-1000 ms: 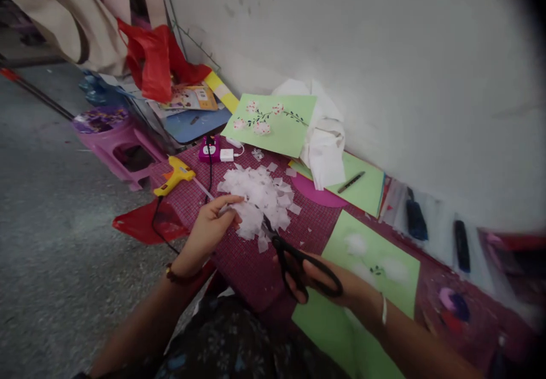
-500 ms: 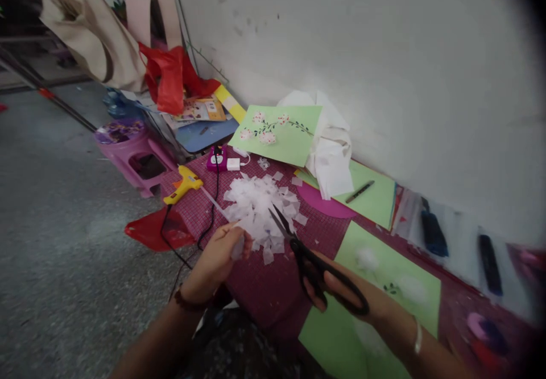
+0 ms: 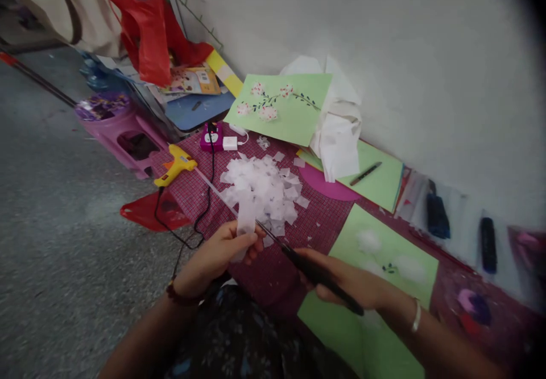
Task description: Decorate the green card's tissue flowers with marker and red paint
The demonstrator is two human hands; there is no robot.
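Note:
My left hand [image 3: 224, 249] pinches a strip of thin white paper [image 3: 246, 218], which stands up between thumb and fingers. Black-handled scissors [image 3: 313, 271] are gripped in my right hand [image 3: 341, 276]. Their blades point left and reach the strip beside my left fingertips; whether they are cutting it I cannot tell. Just beyond both hands lies a heap of small white paper squares [image 3: 262, 185] on the dark red checked tabletop [image 3: 319, 225]. Partly under my right forearm is a green sheet [image 3: 341, 310] with white fluffy tufts and small dark leaves.
A yellow glue gun [image 3: 174, 165] with a glue stick and black cord lies at the left edge. Behind are a purple power socket [image 3: 211, 138], a green flower picture [image 3: 277, 106], white tissue [image 3: 339, 140] and a pen [image 3: 365, 173]. A pink stool [image 3: 123, 134] stands left.
The scissors have swung from spread blades over the heap to nearly closed blades at my left fingers. The paper strip now stands upright in my left hand. The view has tilted slightly down.

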